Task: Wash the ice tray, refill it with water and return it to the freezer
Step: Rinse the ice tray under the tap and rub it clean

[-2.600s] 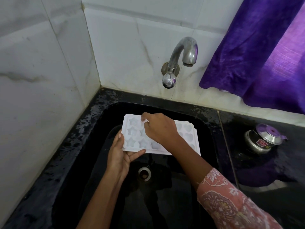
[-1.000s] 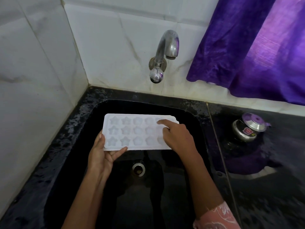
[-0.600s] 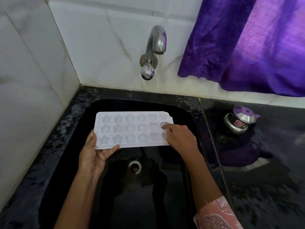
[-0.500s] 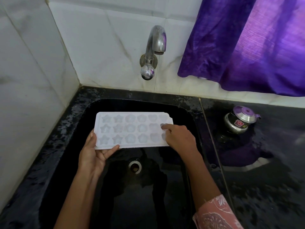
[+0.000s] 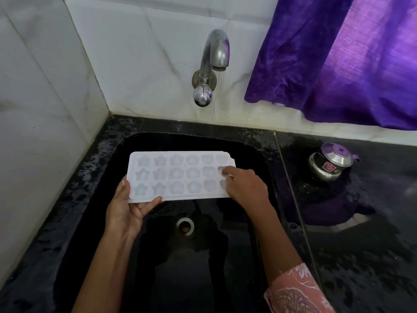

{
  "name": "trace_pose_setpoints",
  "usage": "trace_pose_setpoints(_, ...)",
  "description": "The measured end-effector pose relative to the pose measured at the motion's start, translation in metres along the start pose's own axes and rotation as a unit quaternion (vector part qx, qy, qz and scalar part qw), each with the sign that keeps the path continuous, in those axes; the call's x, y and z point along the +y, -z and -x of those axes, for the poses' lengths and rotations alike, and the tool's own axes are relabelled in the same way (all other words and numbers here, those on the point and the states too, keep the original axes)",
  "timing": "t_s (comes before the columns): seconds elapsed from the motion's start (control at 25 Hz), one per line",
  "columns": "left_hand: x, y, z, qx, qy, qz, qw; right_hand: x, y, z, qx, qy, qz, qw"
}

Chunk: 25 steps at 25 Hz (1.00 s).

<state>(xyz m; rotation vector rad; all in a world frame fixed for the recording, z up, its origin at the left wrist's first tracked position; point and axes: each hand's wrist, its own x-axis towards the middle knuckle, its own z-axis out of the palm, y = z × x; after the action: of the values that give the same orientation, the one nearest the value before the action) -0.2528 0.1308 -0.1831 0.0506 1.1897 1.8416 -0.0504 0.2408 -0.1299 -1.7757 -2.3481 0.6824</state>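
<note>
A white ice tray with star and flower shaped cells hangs level over the black sink. My left hand grips its near left corner, thumb on top and fingers underneath. My right hand lies on the tray's right end with curled fingers, a fingertip in one of the rightmost cells. Whether it grips the edge is hidden. The steel tap on the tiled wall above gives no water.
The sink drain sits below the tray. A small steel pot with a purple lid stands on the wet black counter to the right. A purple curtain hangs at the upper right. White tiled walls close the left and back.
My right hand has moved from the tray's left cells to its right end. The tray has been turned level, and has hardly moved over the last half second.
</note>
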Motion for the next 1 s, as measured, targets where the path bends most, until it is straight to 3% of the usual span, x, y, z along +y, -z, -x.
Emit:
trace_pose_setpoints(0.88, -0.002, -0.002, 0.004, 0.004, 0.004, 0.005, 1.000, -0.004, 0.003, 0.002, 0.026, 0.013, -0.024, 0.999)
trace_pose_setpoints(1.0, -0.003, -0.002, 0.005, 0.006, 0.006, 0.007, 1.000, -0.013, 0.001, 0.004, -0.013, 0.033, -0.026, 0.999)
